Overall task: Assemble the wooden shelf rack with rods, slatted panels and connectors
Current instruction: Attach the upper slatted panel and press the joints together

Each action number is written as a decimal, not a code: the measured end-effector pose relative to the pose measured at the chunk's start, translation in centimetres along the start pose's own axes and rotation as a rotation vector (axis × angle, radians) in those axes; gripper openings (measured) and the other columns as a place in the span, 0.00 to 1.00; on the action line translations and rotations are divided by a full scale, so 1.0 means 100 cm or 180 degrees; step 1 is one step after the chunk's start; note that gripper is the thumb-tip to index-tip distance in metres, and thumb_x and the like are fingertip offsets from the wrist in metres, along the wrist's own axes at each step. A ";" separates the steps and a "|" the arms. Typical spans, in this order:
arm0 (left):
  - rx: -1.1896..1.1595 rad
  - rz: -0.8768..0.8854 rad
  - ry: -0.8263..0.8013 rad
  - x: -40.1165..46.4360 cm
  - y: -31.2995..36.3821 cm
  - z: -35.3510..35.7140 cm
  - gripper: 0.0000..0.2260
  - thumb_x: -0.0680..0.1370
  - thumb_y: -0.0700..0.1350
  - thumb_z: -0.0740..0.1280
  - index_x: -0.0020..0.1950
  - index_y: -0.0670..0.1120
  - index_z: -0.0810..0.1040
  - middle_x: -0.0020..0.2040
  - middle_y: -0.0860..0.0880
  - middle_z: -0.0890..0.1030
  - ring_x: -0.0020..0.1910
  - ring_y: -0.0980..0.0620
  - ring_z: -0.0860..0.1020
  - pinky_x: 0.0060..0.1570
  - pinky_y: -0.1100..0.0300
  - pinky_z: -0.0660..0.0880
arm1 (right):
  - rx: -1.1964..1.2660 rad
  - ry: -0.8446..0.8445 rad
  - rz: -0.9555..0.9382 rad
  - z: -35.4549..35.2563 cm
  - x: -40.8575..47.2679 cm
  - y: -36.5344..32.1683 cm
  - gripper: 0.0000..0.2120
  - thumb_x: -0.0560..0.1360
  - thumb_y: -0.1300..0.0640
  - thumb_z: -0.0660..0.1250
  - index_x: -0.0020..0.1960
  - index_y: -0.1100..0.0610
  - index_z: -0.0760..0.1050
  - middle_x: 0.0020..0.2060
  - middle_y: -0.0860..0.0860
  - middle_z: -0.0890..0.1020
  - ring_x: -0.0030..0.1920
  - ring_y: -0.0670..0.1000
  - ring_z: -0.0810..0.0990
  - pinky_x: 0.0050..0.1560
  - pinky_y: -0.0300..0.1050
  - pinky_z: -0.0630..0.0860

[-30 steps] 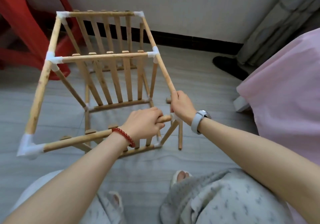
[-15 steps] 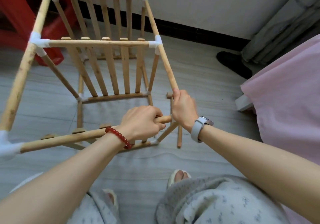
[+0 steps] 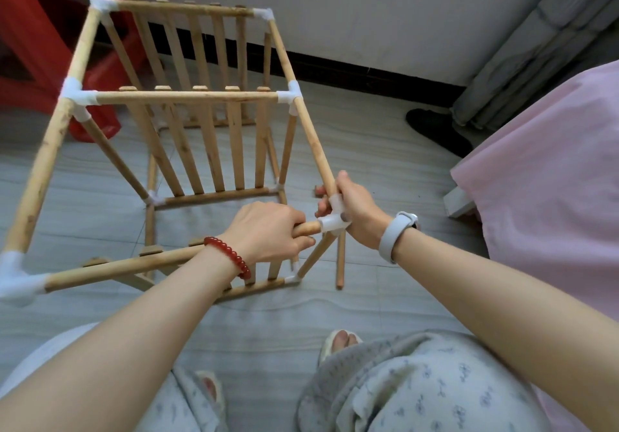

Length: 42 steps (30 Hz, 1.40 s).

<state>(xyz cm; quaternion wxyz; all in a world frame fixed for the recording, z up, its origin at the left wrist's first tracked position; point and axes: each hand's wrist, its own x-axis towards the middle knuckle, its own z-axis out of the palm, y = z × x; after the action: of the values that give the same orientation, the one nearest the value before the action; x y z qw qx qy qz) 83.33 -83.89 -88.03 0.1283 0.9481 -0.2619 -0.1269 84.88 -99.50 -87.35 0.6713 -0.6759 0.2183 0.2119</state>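
So the wooden rack (image 3: pixel 187 137) is standing on the grey floor (image 3: pixel 385 163), a bit away from the wall with the black baseboard, and it's mostly a frame already: rods joined by white connectors, with slatted panels (image 3: pixel 201 143) set in at the far end, in the middle and low down at the near end.

Left hand (image 3: pixel 268 230) is curled around the near top rod (image 3: pixel 134 264), gripping it right at its end where it goes into the white corner connector (image 3: pixel 331 222). Right hand (image 3: pixel 355 210) is wrapped around that same connector from the outside, fingers also against the long side rod (image 3: pixel 308 127) that runs away toward the wall. So both hands are clenched on that one corner joint, touching or nearly touching each other. Can't tell if the rod end is fully seated in the connector, the left fingers cover part of it.

One loose rod (image 3: pixel 340 264) sits just beside the rack's near right leg; whether it lies flat on the floor or leans I can't say.

Other stuff: red plastic chair (image 3: pixel 40 63) behind the rack's left side, pink bedsheet (image 3: pixel 552 180) along the right, a dark slipper (image 3: pixel 435 130) near the curtain (image 3: pixel 536 40). Red bead bracelet (image 3: pixel 231 254) on the left wrist, grey watch band (image 3: pixel 395 234) on the right.
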 end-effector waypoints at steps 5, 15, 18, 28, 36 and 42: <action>-0.0292 0.0250 -0.0171 0.010 0.006 -0.004 0.13 0.76 0.60 0.61 0.37 0.54 0.71 0.40 0.54 0.76 0.43 0.53 0.70 0.40 0.59 0.64 | -0.0551 -0.0304 0.0051 -0.021 -0.016 0.000 0.19 0.82 0.50 0.52 0.59 0.62 0.74 0.46 0.56 0.78 0.48 0.52 0.77 0.55 0.48 0.74; -0.0606 0.0004 -0.0808 0.014 0.003 0.000 0.08 0.77 0.53 0.64 0.45 0.50 0.75 0.40 0.51 0.77 0.39 0.54 0.75 0.37 0.61 0.70 | -0.1544 -0.0734 0.0431 -0.021 -0.021 -0.004 0.18 0.79 0.48 0.59 0.63 0.58 0.70 0.60 0.55 0.75 0.61 0.53 0.74 0.65 0.55 0.70; -0.0712 0.0019 -0.0778 0.013 0.005 0.002 0.07 0.78 0.52 0.64 0.43 0.50 0.73 0.38 0.52 0.75 0.37 0.55 0.74 0.35 0.62 0.69 | -0.1463 -0.0624 0.0344 -0.017 -0.019 0.002 0.15 0.80 0.49 0.57 0.61 0.57 0.69 0.59 0.55 0.73 0.61 0.55 0.73 0.64 0.56 0.69; -0.0821 -0.0184 -0.0486 0.001 0.002 0.005 0.23 0.76 0.64 0.57 0.30 0.49 0.70 0.25 0.54 0.68 0.27 0.56 0.68 0.29 0.63 0.62 | -0.2461 -0.0323 -0.1027 -0.002 -0.027 0.016 0.16 0.81 0.57 0.49 0.35 0.55 0.59 0.29 0.49 0.63 0.29 0.46 0.60 0.25 0.31 0.61; -0.1218 -0.0347 -0.0942 0.007 0.005 -0.002 0.23 0.76 0.65 0.54 0.36 0.50 0.77 0.34 0.56 0.77 0.36 0.58 0.75 0.39 0.61 0.73 | -0.2555 -0.0421 -0.0901 -0.003 -0.030 0.012 0.12 0.81 0.55 0.49 0.42 0.58 0.63 0.33 0.52 0.64 0.32 0.47 0.61 0.33 0.41 0.62; -0.0669 -0.0217 -0.0592 0.003 0.007 0.003 0.19 0.76 0.63 0.60 0.32 0.51 0.70 0.28 0.55 0.70 0.30 0.57 0.69 0.29 0.63 0.63 | -0.2267 -0.0472 -0.0697 -0.006 -0.025 0.013 0.14 0.80 0.54 0.50 0.37 0.55 0.60 0.31 0.49 0.64 0.31 0.46 0.62 0.32 0.40 0.63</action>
<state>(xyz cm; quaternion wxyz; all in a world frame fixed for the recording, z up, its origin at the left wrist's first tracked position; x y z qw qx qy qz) 83.15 -84.65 -88.11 0.1976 0.9219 -0.2256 -0.2451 82.11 -100.05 -86.94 0.4270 -0.8690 0.0082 0.2499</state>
